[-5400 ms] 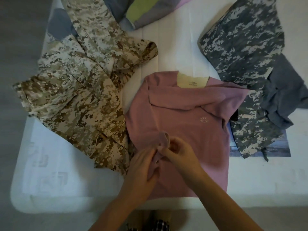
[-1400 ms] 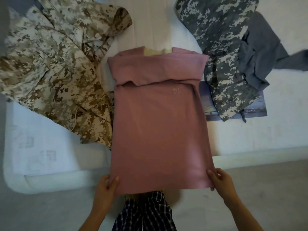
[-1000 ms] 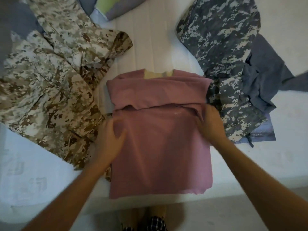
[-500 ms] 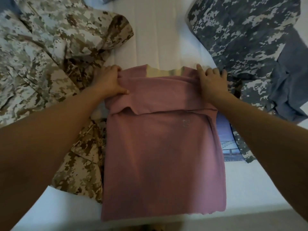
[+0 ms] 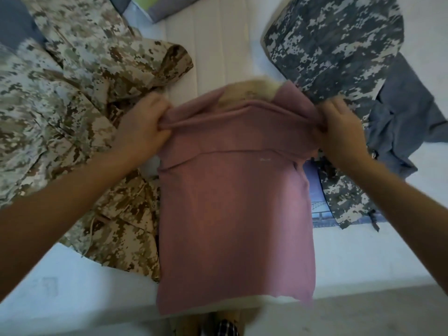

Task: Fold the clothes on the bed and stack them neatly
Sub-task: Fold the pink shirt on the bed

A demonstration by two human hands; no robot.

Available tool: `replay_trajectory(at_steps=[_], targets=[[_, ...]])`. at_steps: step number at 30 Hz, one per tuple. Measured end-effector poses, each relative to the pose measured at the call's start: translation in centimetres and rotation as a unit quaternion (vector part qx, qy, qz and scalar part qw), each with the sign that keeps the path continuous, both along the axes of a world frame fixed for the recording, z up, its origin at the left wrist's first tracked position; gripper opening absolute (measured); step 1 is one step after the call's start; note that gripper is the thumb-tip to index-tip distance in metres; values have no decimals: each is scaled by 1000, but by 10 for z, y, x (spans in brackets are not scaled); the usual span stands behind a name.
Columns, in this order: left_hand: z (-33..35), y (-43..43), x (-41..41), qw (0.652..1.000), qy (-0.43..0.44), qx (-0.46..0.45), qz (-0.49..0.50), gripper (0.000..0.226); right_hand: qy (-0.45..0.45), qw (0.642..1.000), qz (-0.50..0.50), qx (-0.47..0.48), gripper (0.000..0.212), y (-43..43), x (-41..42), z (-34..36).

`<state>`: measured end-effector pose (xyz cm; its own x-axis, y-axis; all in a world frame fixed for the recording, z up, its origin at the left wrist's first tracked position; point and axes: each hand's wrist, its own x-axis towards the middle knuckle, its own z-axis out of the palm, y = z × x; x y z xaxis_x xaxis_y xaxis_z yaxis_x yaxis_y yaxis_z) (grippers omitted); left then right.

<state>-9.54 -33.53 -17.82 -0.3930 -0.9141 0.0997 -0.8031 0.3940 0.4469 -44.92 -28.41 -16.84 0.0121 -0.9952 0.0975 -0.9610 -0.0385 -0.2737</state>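
Head view: a pink shirt [image 5: 232, 214] lies down the middle of the white bed [image 5: 213, 44]. Its near hem hangs just over the near edge of the mattress. Its sides are folded in, so it forms a long narrow strip, and a fold of fabric crosses it below the collar. The collar end is raised off the bed and blurred; only a cream patch inside the neck can be made out. A small pale mark on the chest is too small to read.

The left hand [image 5: 143, 127] has its fingers curled tight round the bunched far left corner of the shirt. The right hand [image 5: 339, 129] grips the far right corner in the same way, and its fingertips are hidden in the cloth. Both forearms run off the frame edges.

On the left, a tan camouflage garment [image 5: 72, 105] lies crumpled, touching the shirt's left edge and cut off by the frame. On the far right lies a grey camouflage garment [image 5: 334, 44], partly behind the right hand, with a blue-grey garment [image 5: 400, 117] beside it. A blue print [image 5: 317, 202] showing a bridge pokes out from under the shirt and the grey camouflage. A green and grey pillow [image 5: 157, 6] is cut off at the far edge. Checked cloth [image 5: 225, 328] shows at the near edge, above the grey floor [image 5: 363, 311].
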Motion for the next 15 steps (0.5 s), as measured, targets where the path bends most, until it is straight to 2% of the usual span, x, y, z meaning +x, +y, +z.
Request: replay_trajectory(at_steps=[3, 5, 7, 9, 11, 13, 15], targets=[[2, 74, 20, 999, 1, -23, -22, 23, -43, 997, 51, -25, 17, 76, -4, 3], [-5, 124, 30, 998, -11, 10, -53, 21, -51, 996, 76, 12, 29, 128, -6, -4], [-17, 163, 35, 993, -38, 61, -98, 23, -45, 991, 104, 73, 37, 170, -6, -18], [-28, 189, 36, 983, -81, 117, -117, 20, -17, 981, 128, 143, 17, 195, 1, -31], [-36, 203, 34, 966, -145, 180, -117, 24, 2, 933, 182, 311, 42, 205, 8, -43], [-39, 205, 30, 938, -198, 255, -121, 35, 4, 904, 179, 389, 41, 202, 11, -45], [-36, 196, 27, 937, -193, 264, -120, 29, -35, 936, 124, 327, 36, 185, 11, -40]])
